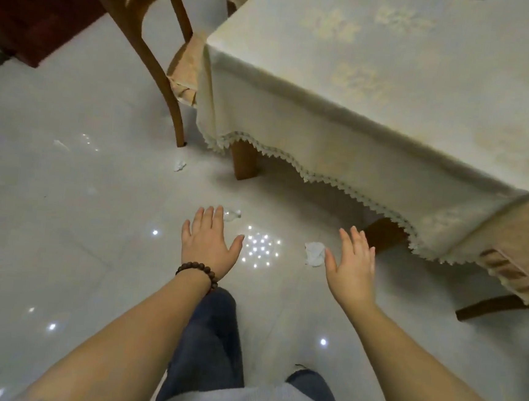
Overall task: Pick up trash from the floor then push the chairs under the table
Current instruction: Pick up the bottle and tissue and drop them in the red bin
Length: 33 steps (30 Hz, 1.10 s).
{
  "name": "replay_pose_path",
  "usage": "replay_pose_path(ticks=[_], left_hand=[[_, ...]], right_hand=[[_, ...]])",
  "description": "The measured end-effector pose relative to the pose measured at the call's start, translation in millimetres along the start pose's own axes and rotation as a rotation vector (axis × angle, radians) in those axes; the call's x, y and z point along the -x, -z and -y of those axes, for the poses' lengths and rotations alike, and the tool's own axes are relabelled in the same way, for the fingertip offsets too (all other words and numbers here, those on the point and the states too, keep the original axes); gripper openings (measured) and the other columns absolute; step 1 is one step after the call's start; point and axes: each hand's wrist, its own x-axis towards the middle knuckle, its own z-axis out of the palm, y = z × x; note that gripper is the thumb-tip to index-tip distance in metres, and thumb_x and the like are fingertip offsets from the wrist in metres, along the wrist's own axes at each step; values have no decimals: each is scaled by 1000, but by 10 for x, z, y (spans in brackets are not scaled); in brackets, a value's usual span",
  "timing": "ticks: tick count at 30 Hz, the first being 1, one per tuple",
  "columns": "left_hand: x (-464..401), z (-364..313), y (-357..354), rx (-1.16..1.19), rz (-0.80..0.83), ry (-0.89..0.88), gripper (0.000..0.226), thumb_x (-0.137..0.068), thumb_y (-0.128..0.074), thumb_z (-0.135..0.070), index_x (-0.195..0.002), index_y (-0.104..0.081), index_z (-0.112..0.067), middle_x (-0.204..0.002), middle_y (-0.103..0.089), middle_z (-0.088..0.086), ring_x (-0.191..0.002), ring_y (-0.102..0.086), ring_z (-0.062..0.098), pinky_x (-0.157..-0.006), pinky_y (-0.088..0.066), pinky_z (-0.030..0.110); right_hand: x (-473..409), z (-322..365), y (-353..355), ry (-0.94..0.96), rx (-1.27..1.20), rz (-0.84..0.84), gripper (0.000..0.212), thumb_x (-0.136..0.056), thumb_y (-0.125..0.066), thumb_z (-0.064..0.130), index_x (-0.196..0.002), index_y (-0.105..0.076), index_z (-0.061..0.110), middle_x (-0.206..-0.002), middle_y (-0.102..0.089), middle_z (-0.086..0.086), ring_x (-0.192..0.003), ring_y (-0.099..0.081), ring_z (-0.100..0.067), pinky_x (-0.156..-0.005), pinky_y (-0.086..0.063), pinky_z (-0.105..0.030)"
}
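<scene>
Both my hands hang spread and empty above the floor (62,230). Just beside my right hand's (351,268) thumb lies a crumpled tissue (314,252). Past my left hand's (208,243) fingertips sits a clear plastic piece (232,214), maybe a small bottle; no label is readable. Farther ahead lies another paper scrap (179,165), near the chair (160,63) beside the table (377,98).

a crumpled tissue (315,253) lies on the floor (63,214) before the table (380,66), between two chairs (150,30).
</scene>
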Motion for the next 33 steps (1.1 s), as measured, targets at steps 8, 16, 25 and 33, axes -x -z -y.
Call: replay_pose_path(ticks=[8, 16, 25, 33], left_hand=[[-1411, 866, -166, -92, 154, -182, 71, -91, -36, -56, -148, -17, -17, -155, -24, 7, -144, -14, 25, -116, -10, 46], [-2264, 1370, -1188, -73, 273, -194, 65, -91, -45, -48, -143, -29, -13, -146, -37, 10, -137, -28, 27, -113, -23, 46], [-3354, 1789, -3690, -109, 318, -229, 74, -87, -53, -48, -145, -24, -14, -147, -34, 10, -136, -29, 27, -112, -26, 45], [-4425, 2010, -5298, -240, 348, -199, 94, -81, -62, -49, -149, -7, -12, -154, -19, 12, -141, -18, 29, -115, -21, 46]], right_hand=[[-600, 735, -780, -278, -27, -1, 51, -97, -42, 34, -143, -32, 14, -154, -26, -10, -143, -15, -25, -118, -13, -43], [-1024, 646, -1906, -409, -12, 72, 54, -96, -40, 40, -144, -30, 17, -154, -26, -7, -143, -17, -25, -117, -17, -44], [-1513, -644, -4053, -427, -10, 92, 54, -96, -45, 34, -144, -31, 14, -154, -27, -11, -142, -21, -28, -117, -18, -44], [-1920, -1767, -5330, -454, -3, 50, 52, -96, -46, 34, -143, -33, 18, -154, -28, -7, -141, -25, -27, -114, -21, -41]])
